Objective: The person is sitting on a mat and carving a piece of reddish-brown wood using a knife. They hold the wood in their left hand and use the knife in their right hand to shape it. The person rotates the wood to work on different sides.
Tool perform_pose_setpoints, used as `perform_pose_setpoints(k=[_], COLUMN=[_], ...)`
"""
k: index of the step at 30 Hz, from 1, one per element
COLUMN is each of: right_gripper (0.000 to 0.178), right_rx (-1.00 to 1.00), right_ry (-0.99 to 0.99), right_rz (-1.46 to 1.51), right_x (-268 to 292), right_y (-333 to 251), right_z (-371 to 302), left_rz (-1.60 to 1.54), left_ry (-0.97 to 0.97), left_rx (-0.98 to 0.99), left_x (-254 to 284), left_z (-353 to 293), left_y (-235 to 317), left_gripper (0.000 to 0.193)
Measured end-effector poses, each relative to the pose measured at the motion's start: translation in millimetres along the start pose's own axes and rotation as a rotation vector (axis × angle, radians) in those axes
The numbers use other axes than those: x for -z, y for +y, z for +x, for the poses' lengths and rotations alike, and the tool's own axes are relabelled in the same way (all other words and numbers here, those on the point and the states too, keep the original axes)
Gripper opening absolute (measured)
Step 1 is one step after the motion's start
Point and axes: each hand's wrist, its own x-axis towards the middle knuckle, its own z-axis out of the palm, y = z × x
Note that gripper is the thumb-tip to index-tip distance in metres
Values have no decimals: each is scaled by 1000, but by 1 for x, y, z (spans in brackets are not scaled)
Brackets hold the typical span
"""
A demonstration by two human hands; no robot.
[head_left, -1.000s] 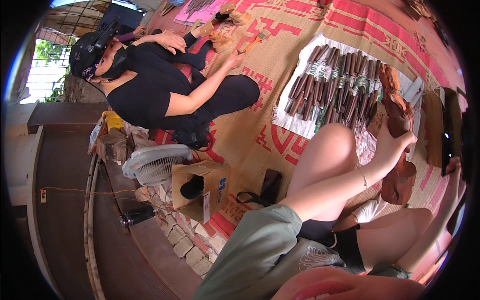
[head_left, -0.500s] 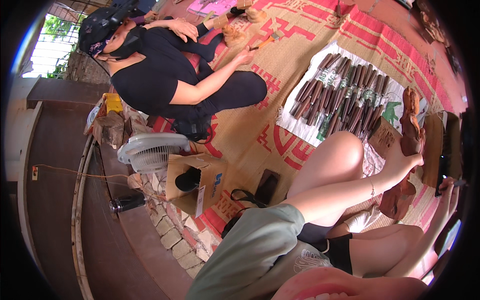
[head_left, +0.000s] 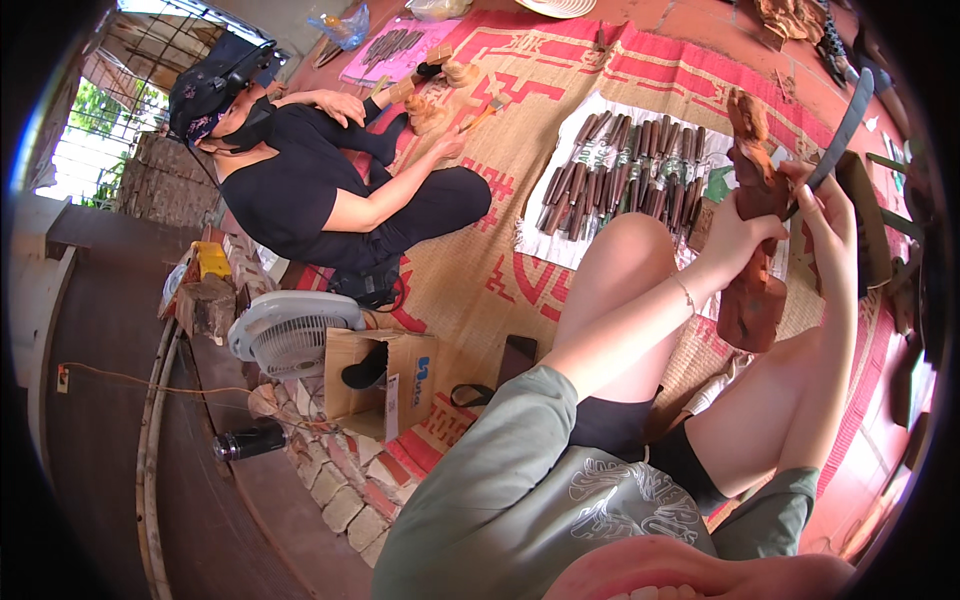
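My left hand (head_left: 745, 238) is closed around the middle of a reddish-brown carved wood piece (head_left: 752, 310), which stands roughly upright above my lap. Its narrower end rises past my fingers, and its broader end hangs below them. My right hand (head_left: 826, 212) grips the lower end of a long, flat, dark-grey tool (head_left: 848, 122) that looks curved. That hand is right beside the wood; whether the tool touches it I cannot tell. The tool's exact kind is unclear, and its gripped end is hidden by my fingers.
Several brown-handled tools (head_left: 640, 165) lie in rows on a white sack (head_left: 535, 235) over a patterned mat (head_left: 480, 300). A person in black (head_left: 290, 190) sits at the left holding a brush-like tool (head_left: 490, 110). A fan (head_left: 290, 335) and cardboard box (head_left: 405, 385) stand nearer.
My right hand has come up from the lower right to the wood piece, bringing the grey tool. My left hand keeps its hold on the wood. The view has shifted somewhat.
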Motion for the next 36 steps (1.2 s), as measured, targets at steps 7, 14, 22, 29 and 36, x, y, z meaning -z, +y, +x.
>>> perform_pose_setpoints(k=[7, 14, 22, 29, 36], right_gripper=[26, 25, 18, 14, 23], right_rx=[132, 158, 272, 154, 151], right_ry=[46, 22, 299, 381, 108], right_rz=[-14, -100, -295, -566, -150], right_x=[4, -2, -16, -12, 18], right_y=[11, 18, 18, 24, 38], right_z=[5, 6, 15, 18, 18], left_rz=[115, 64, 63, 103, 29], left_ry=[-52, -150, -264, -332, -297], left_rx=[-17, 62, 184, 210, 157], left_x=[8, 12, 19, 19, 13], left_z=[3, 0, 3, 1, 3], left_y=[7, 10, 11, 10, 4], left_gripper=[30, 28, 30, 30, 19])
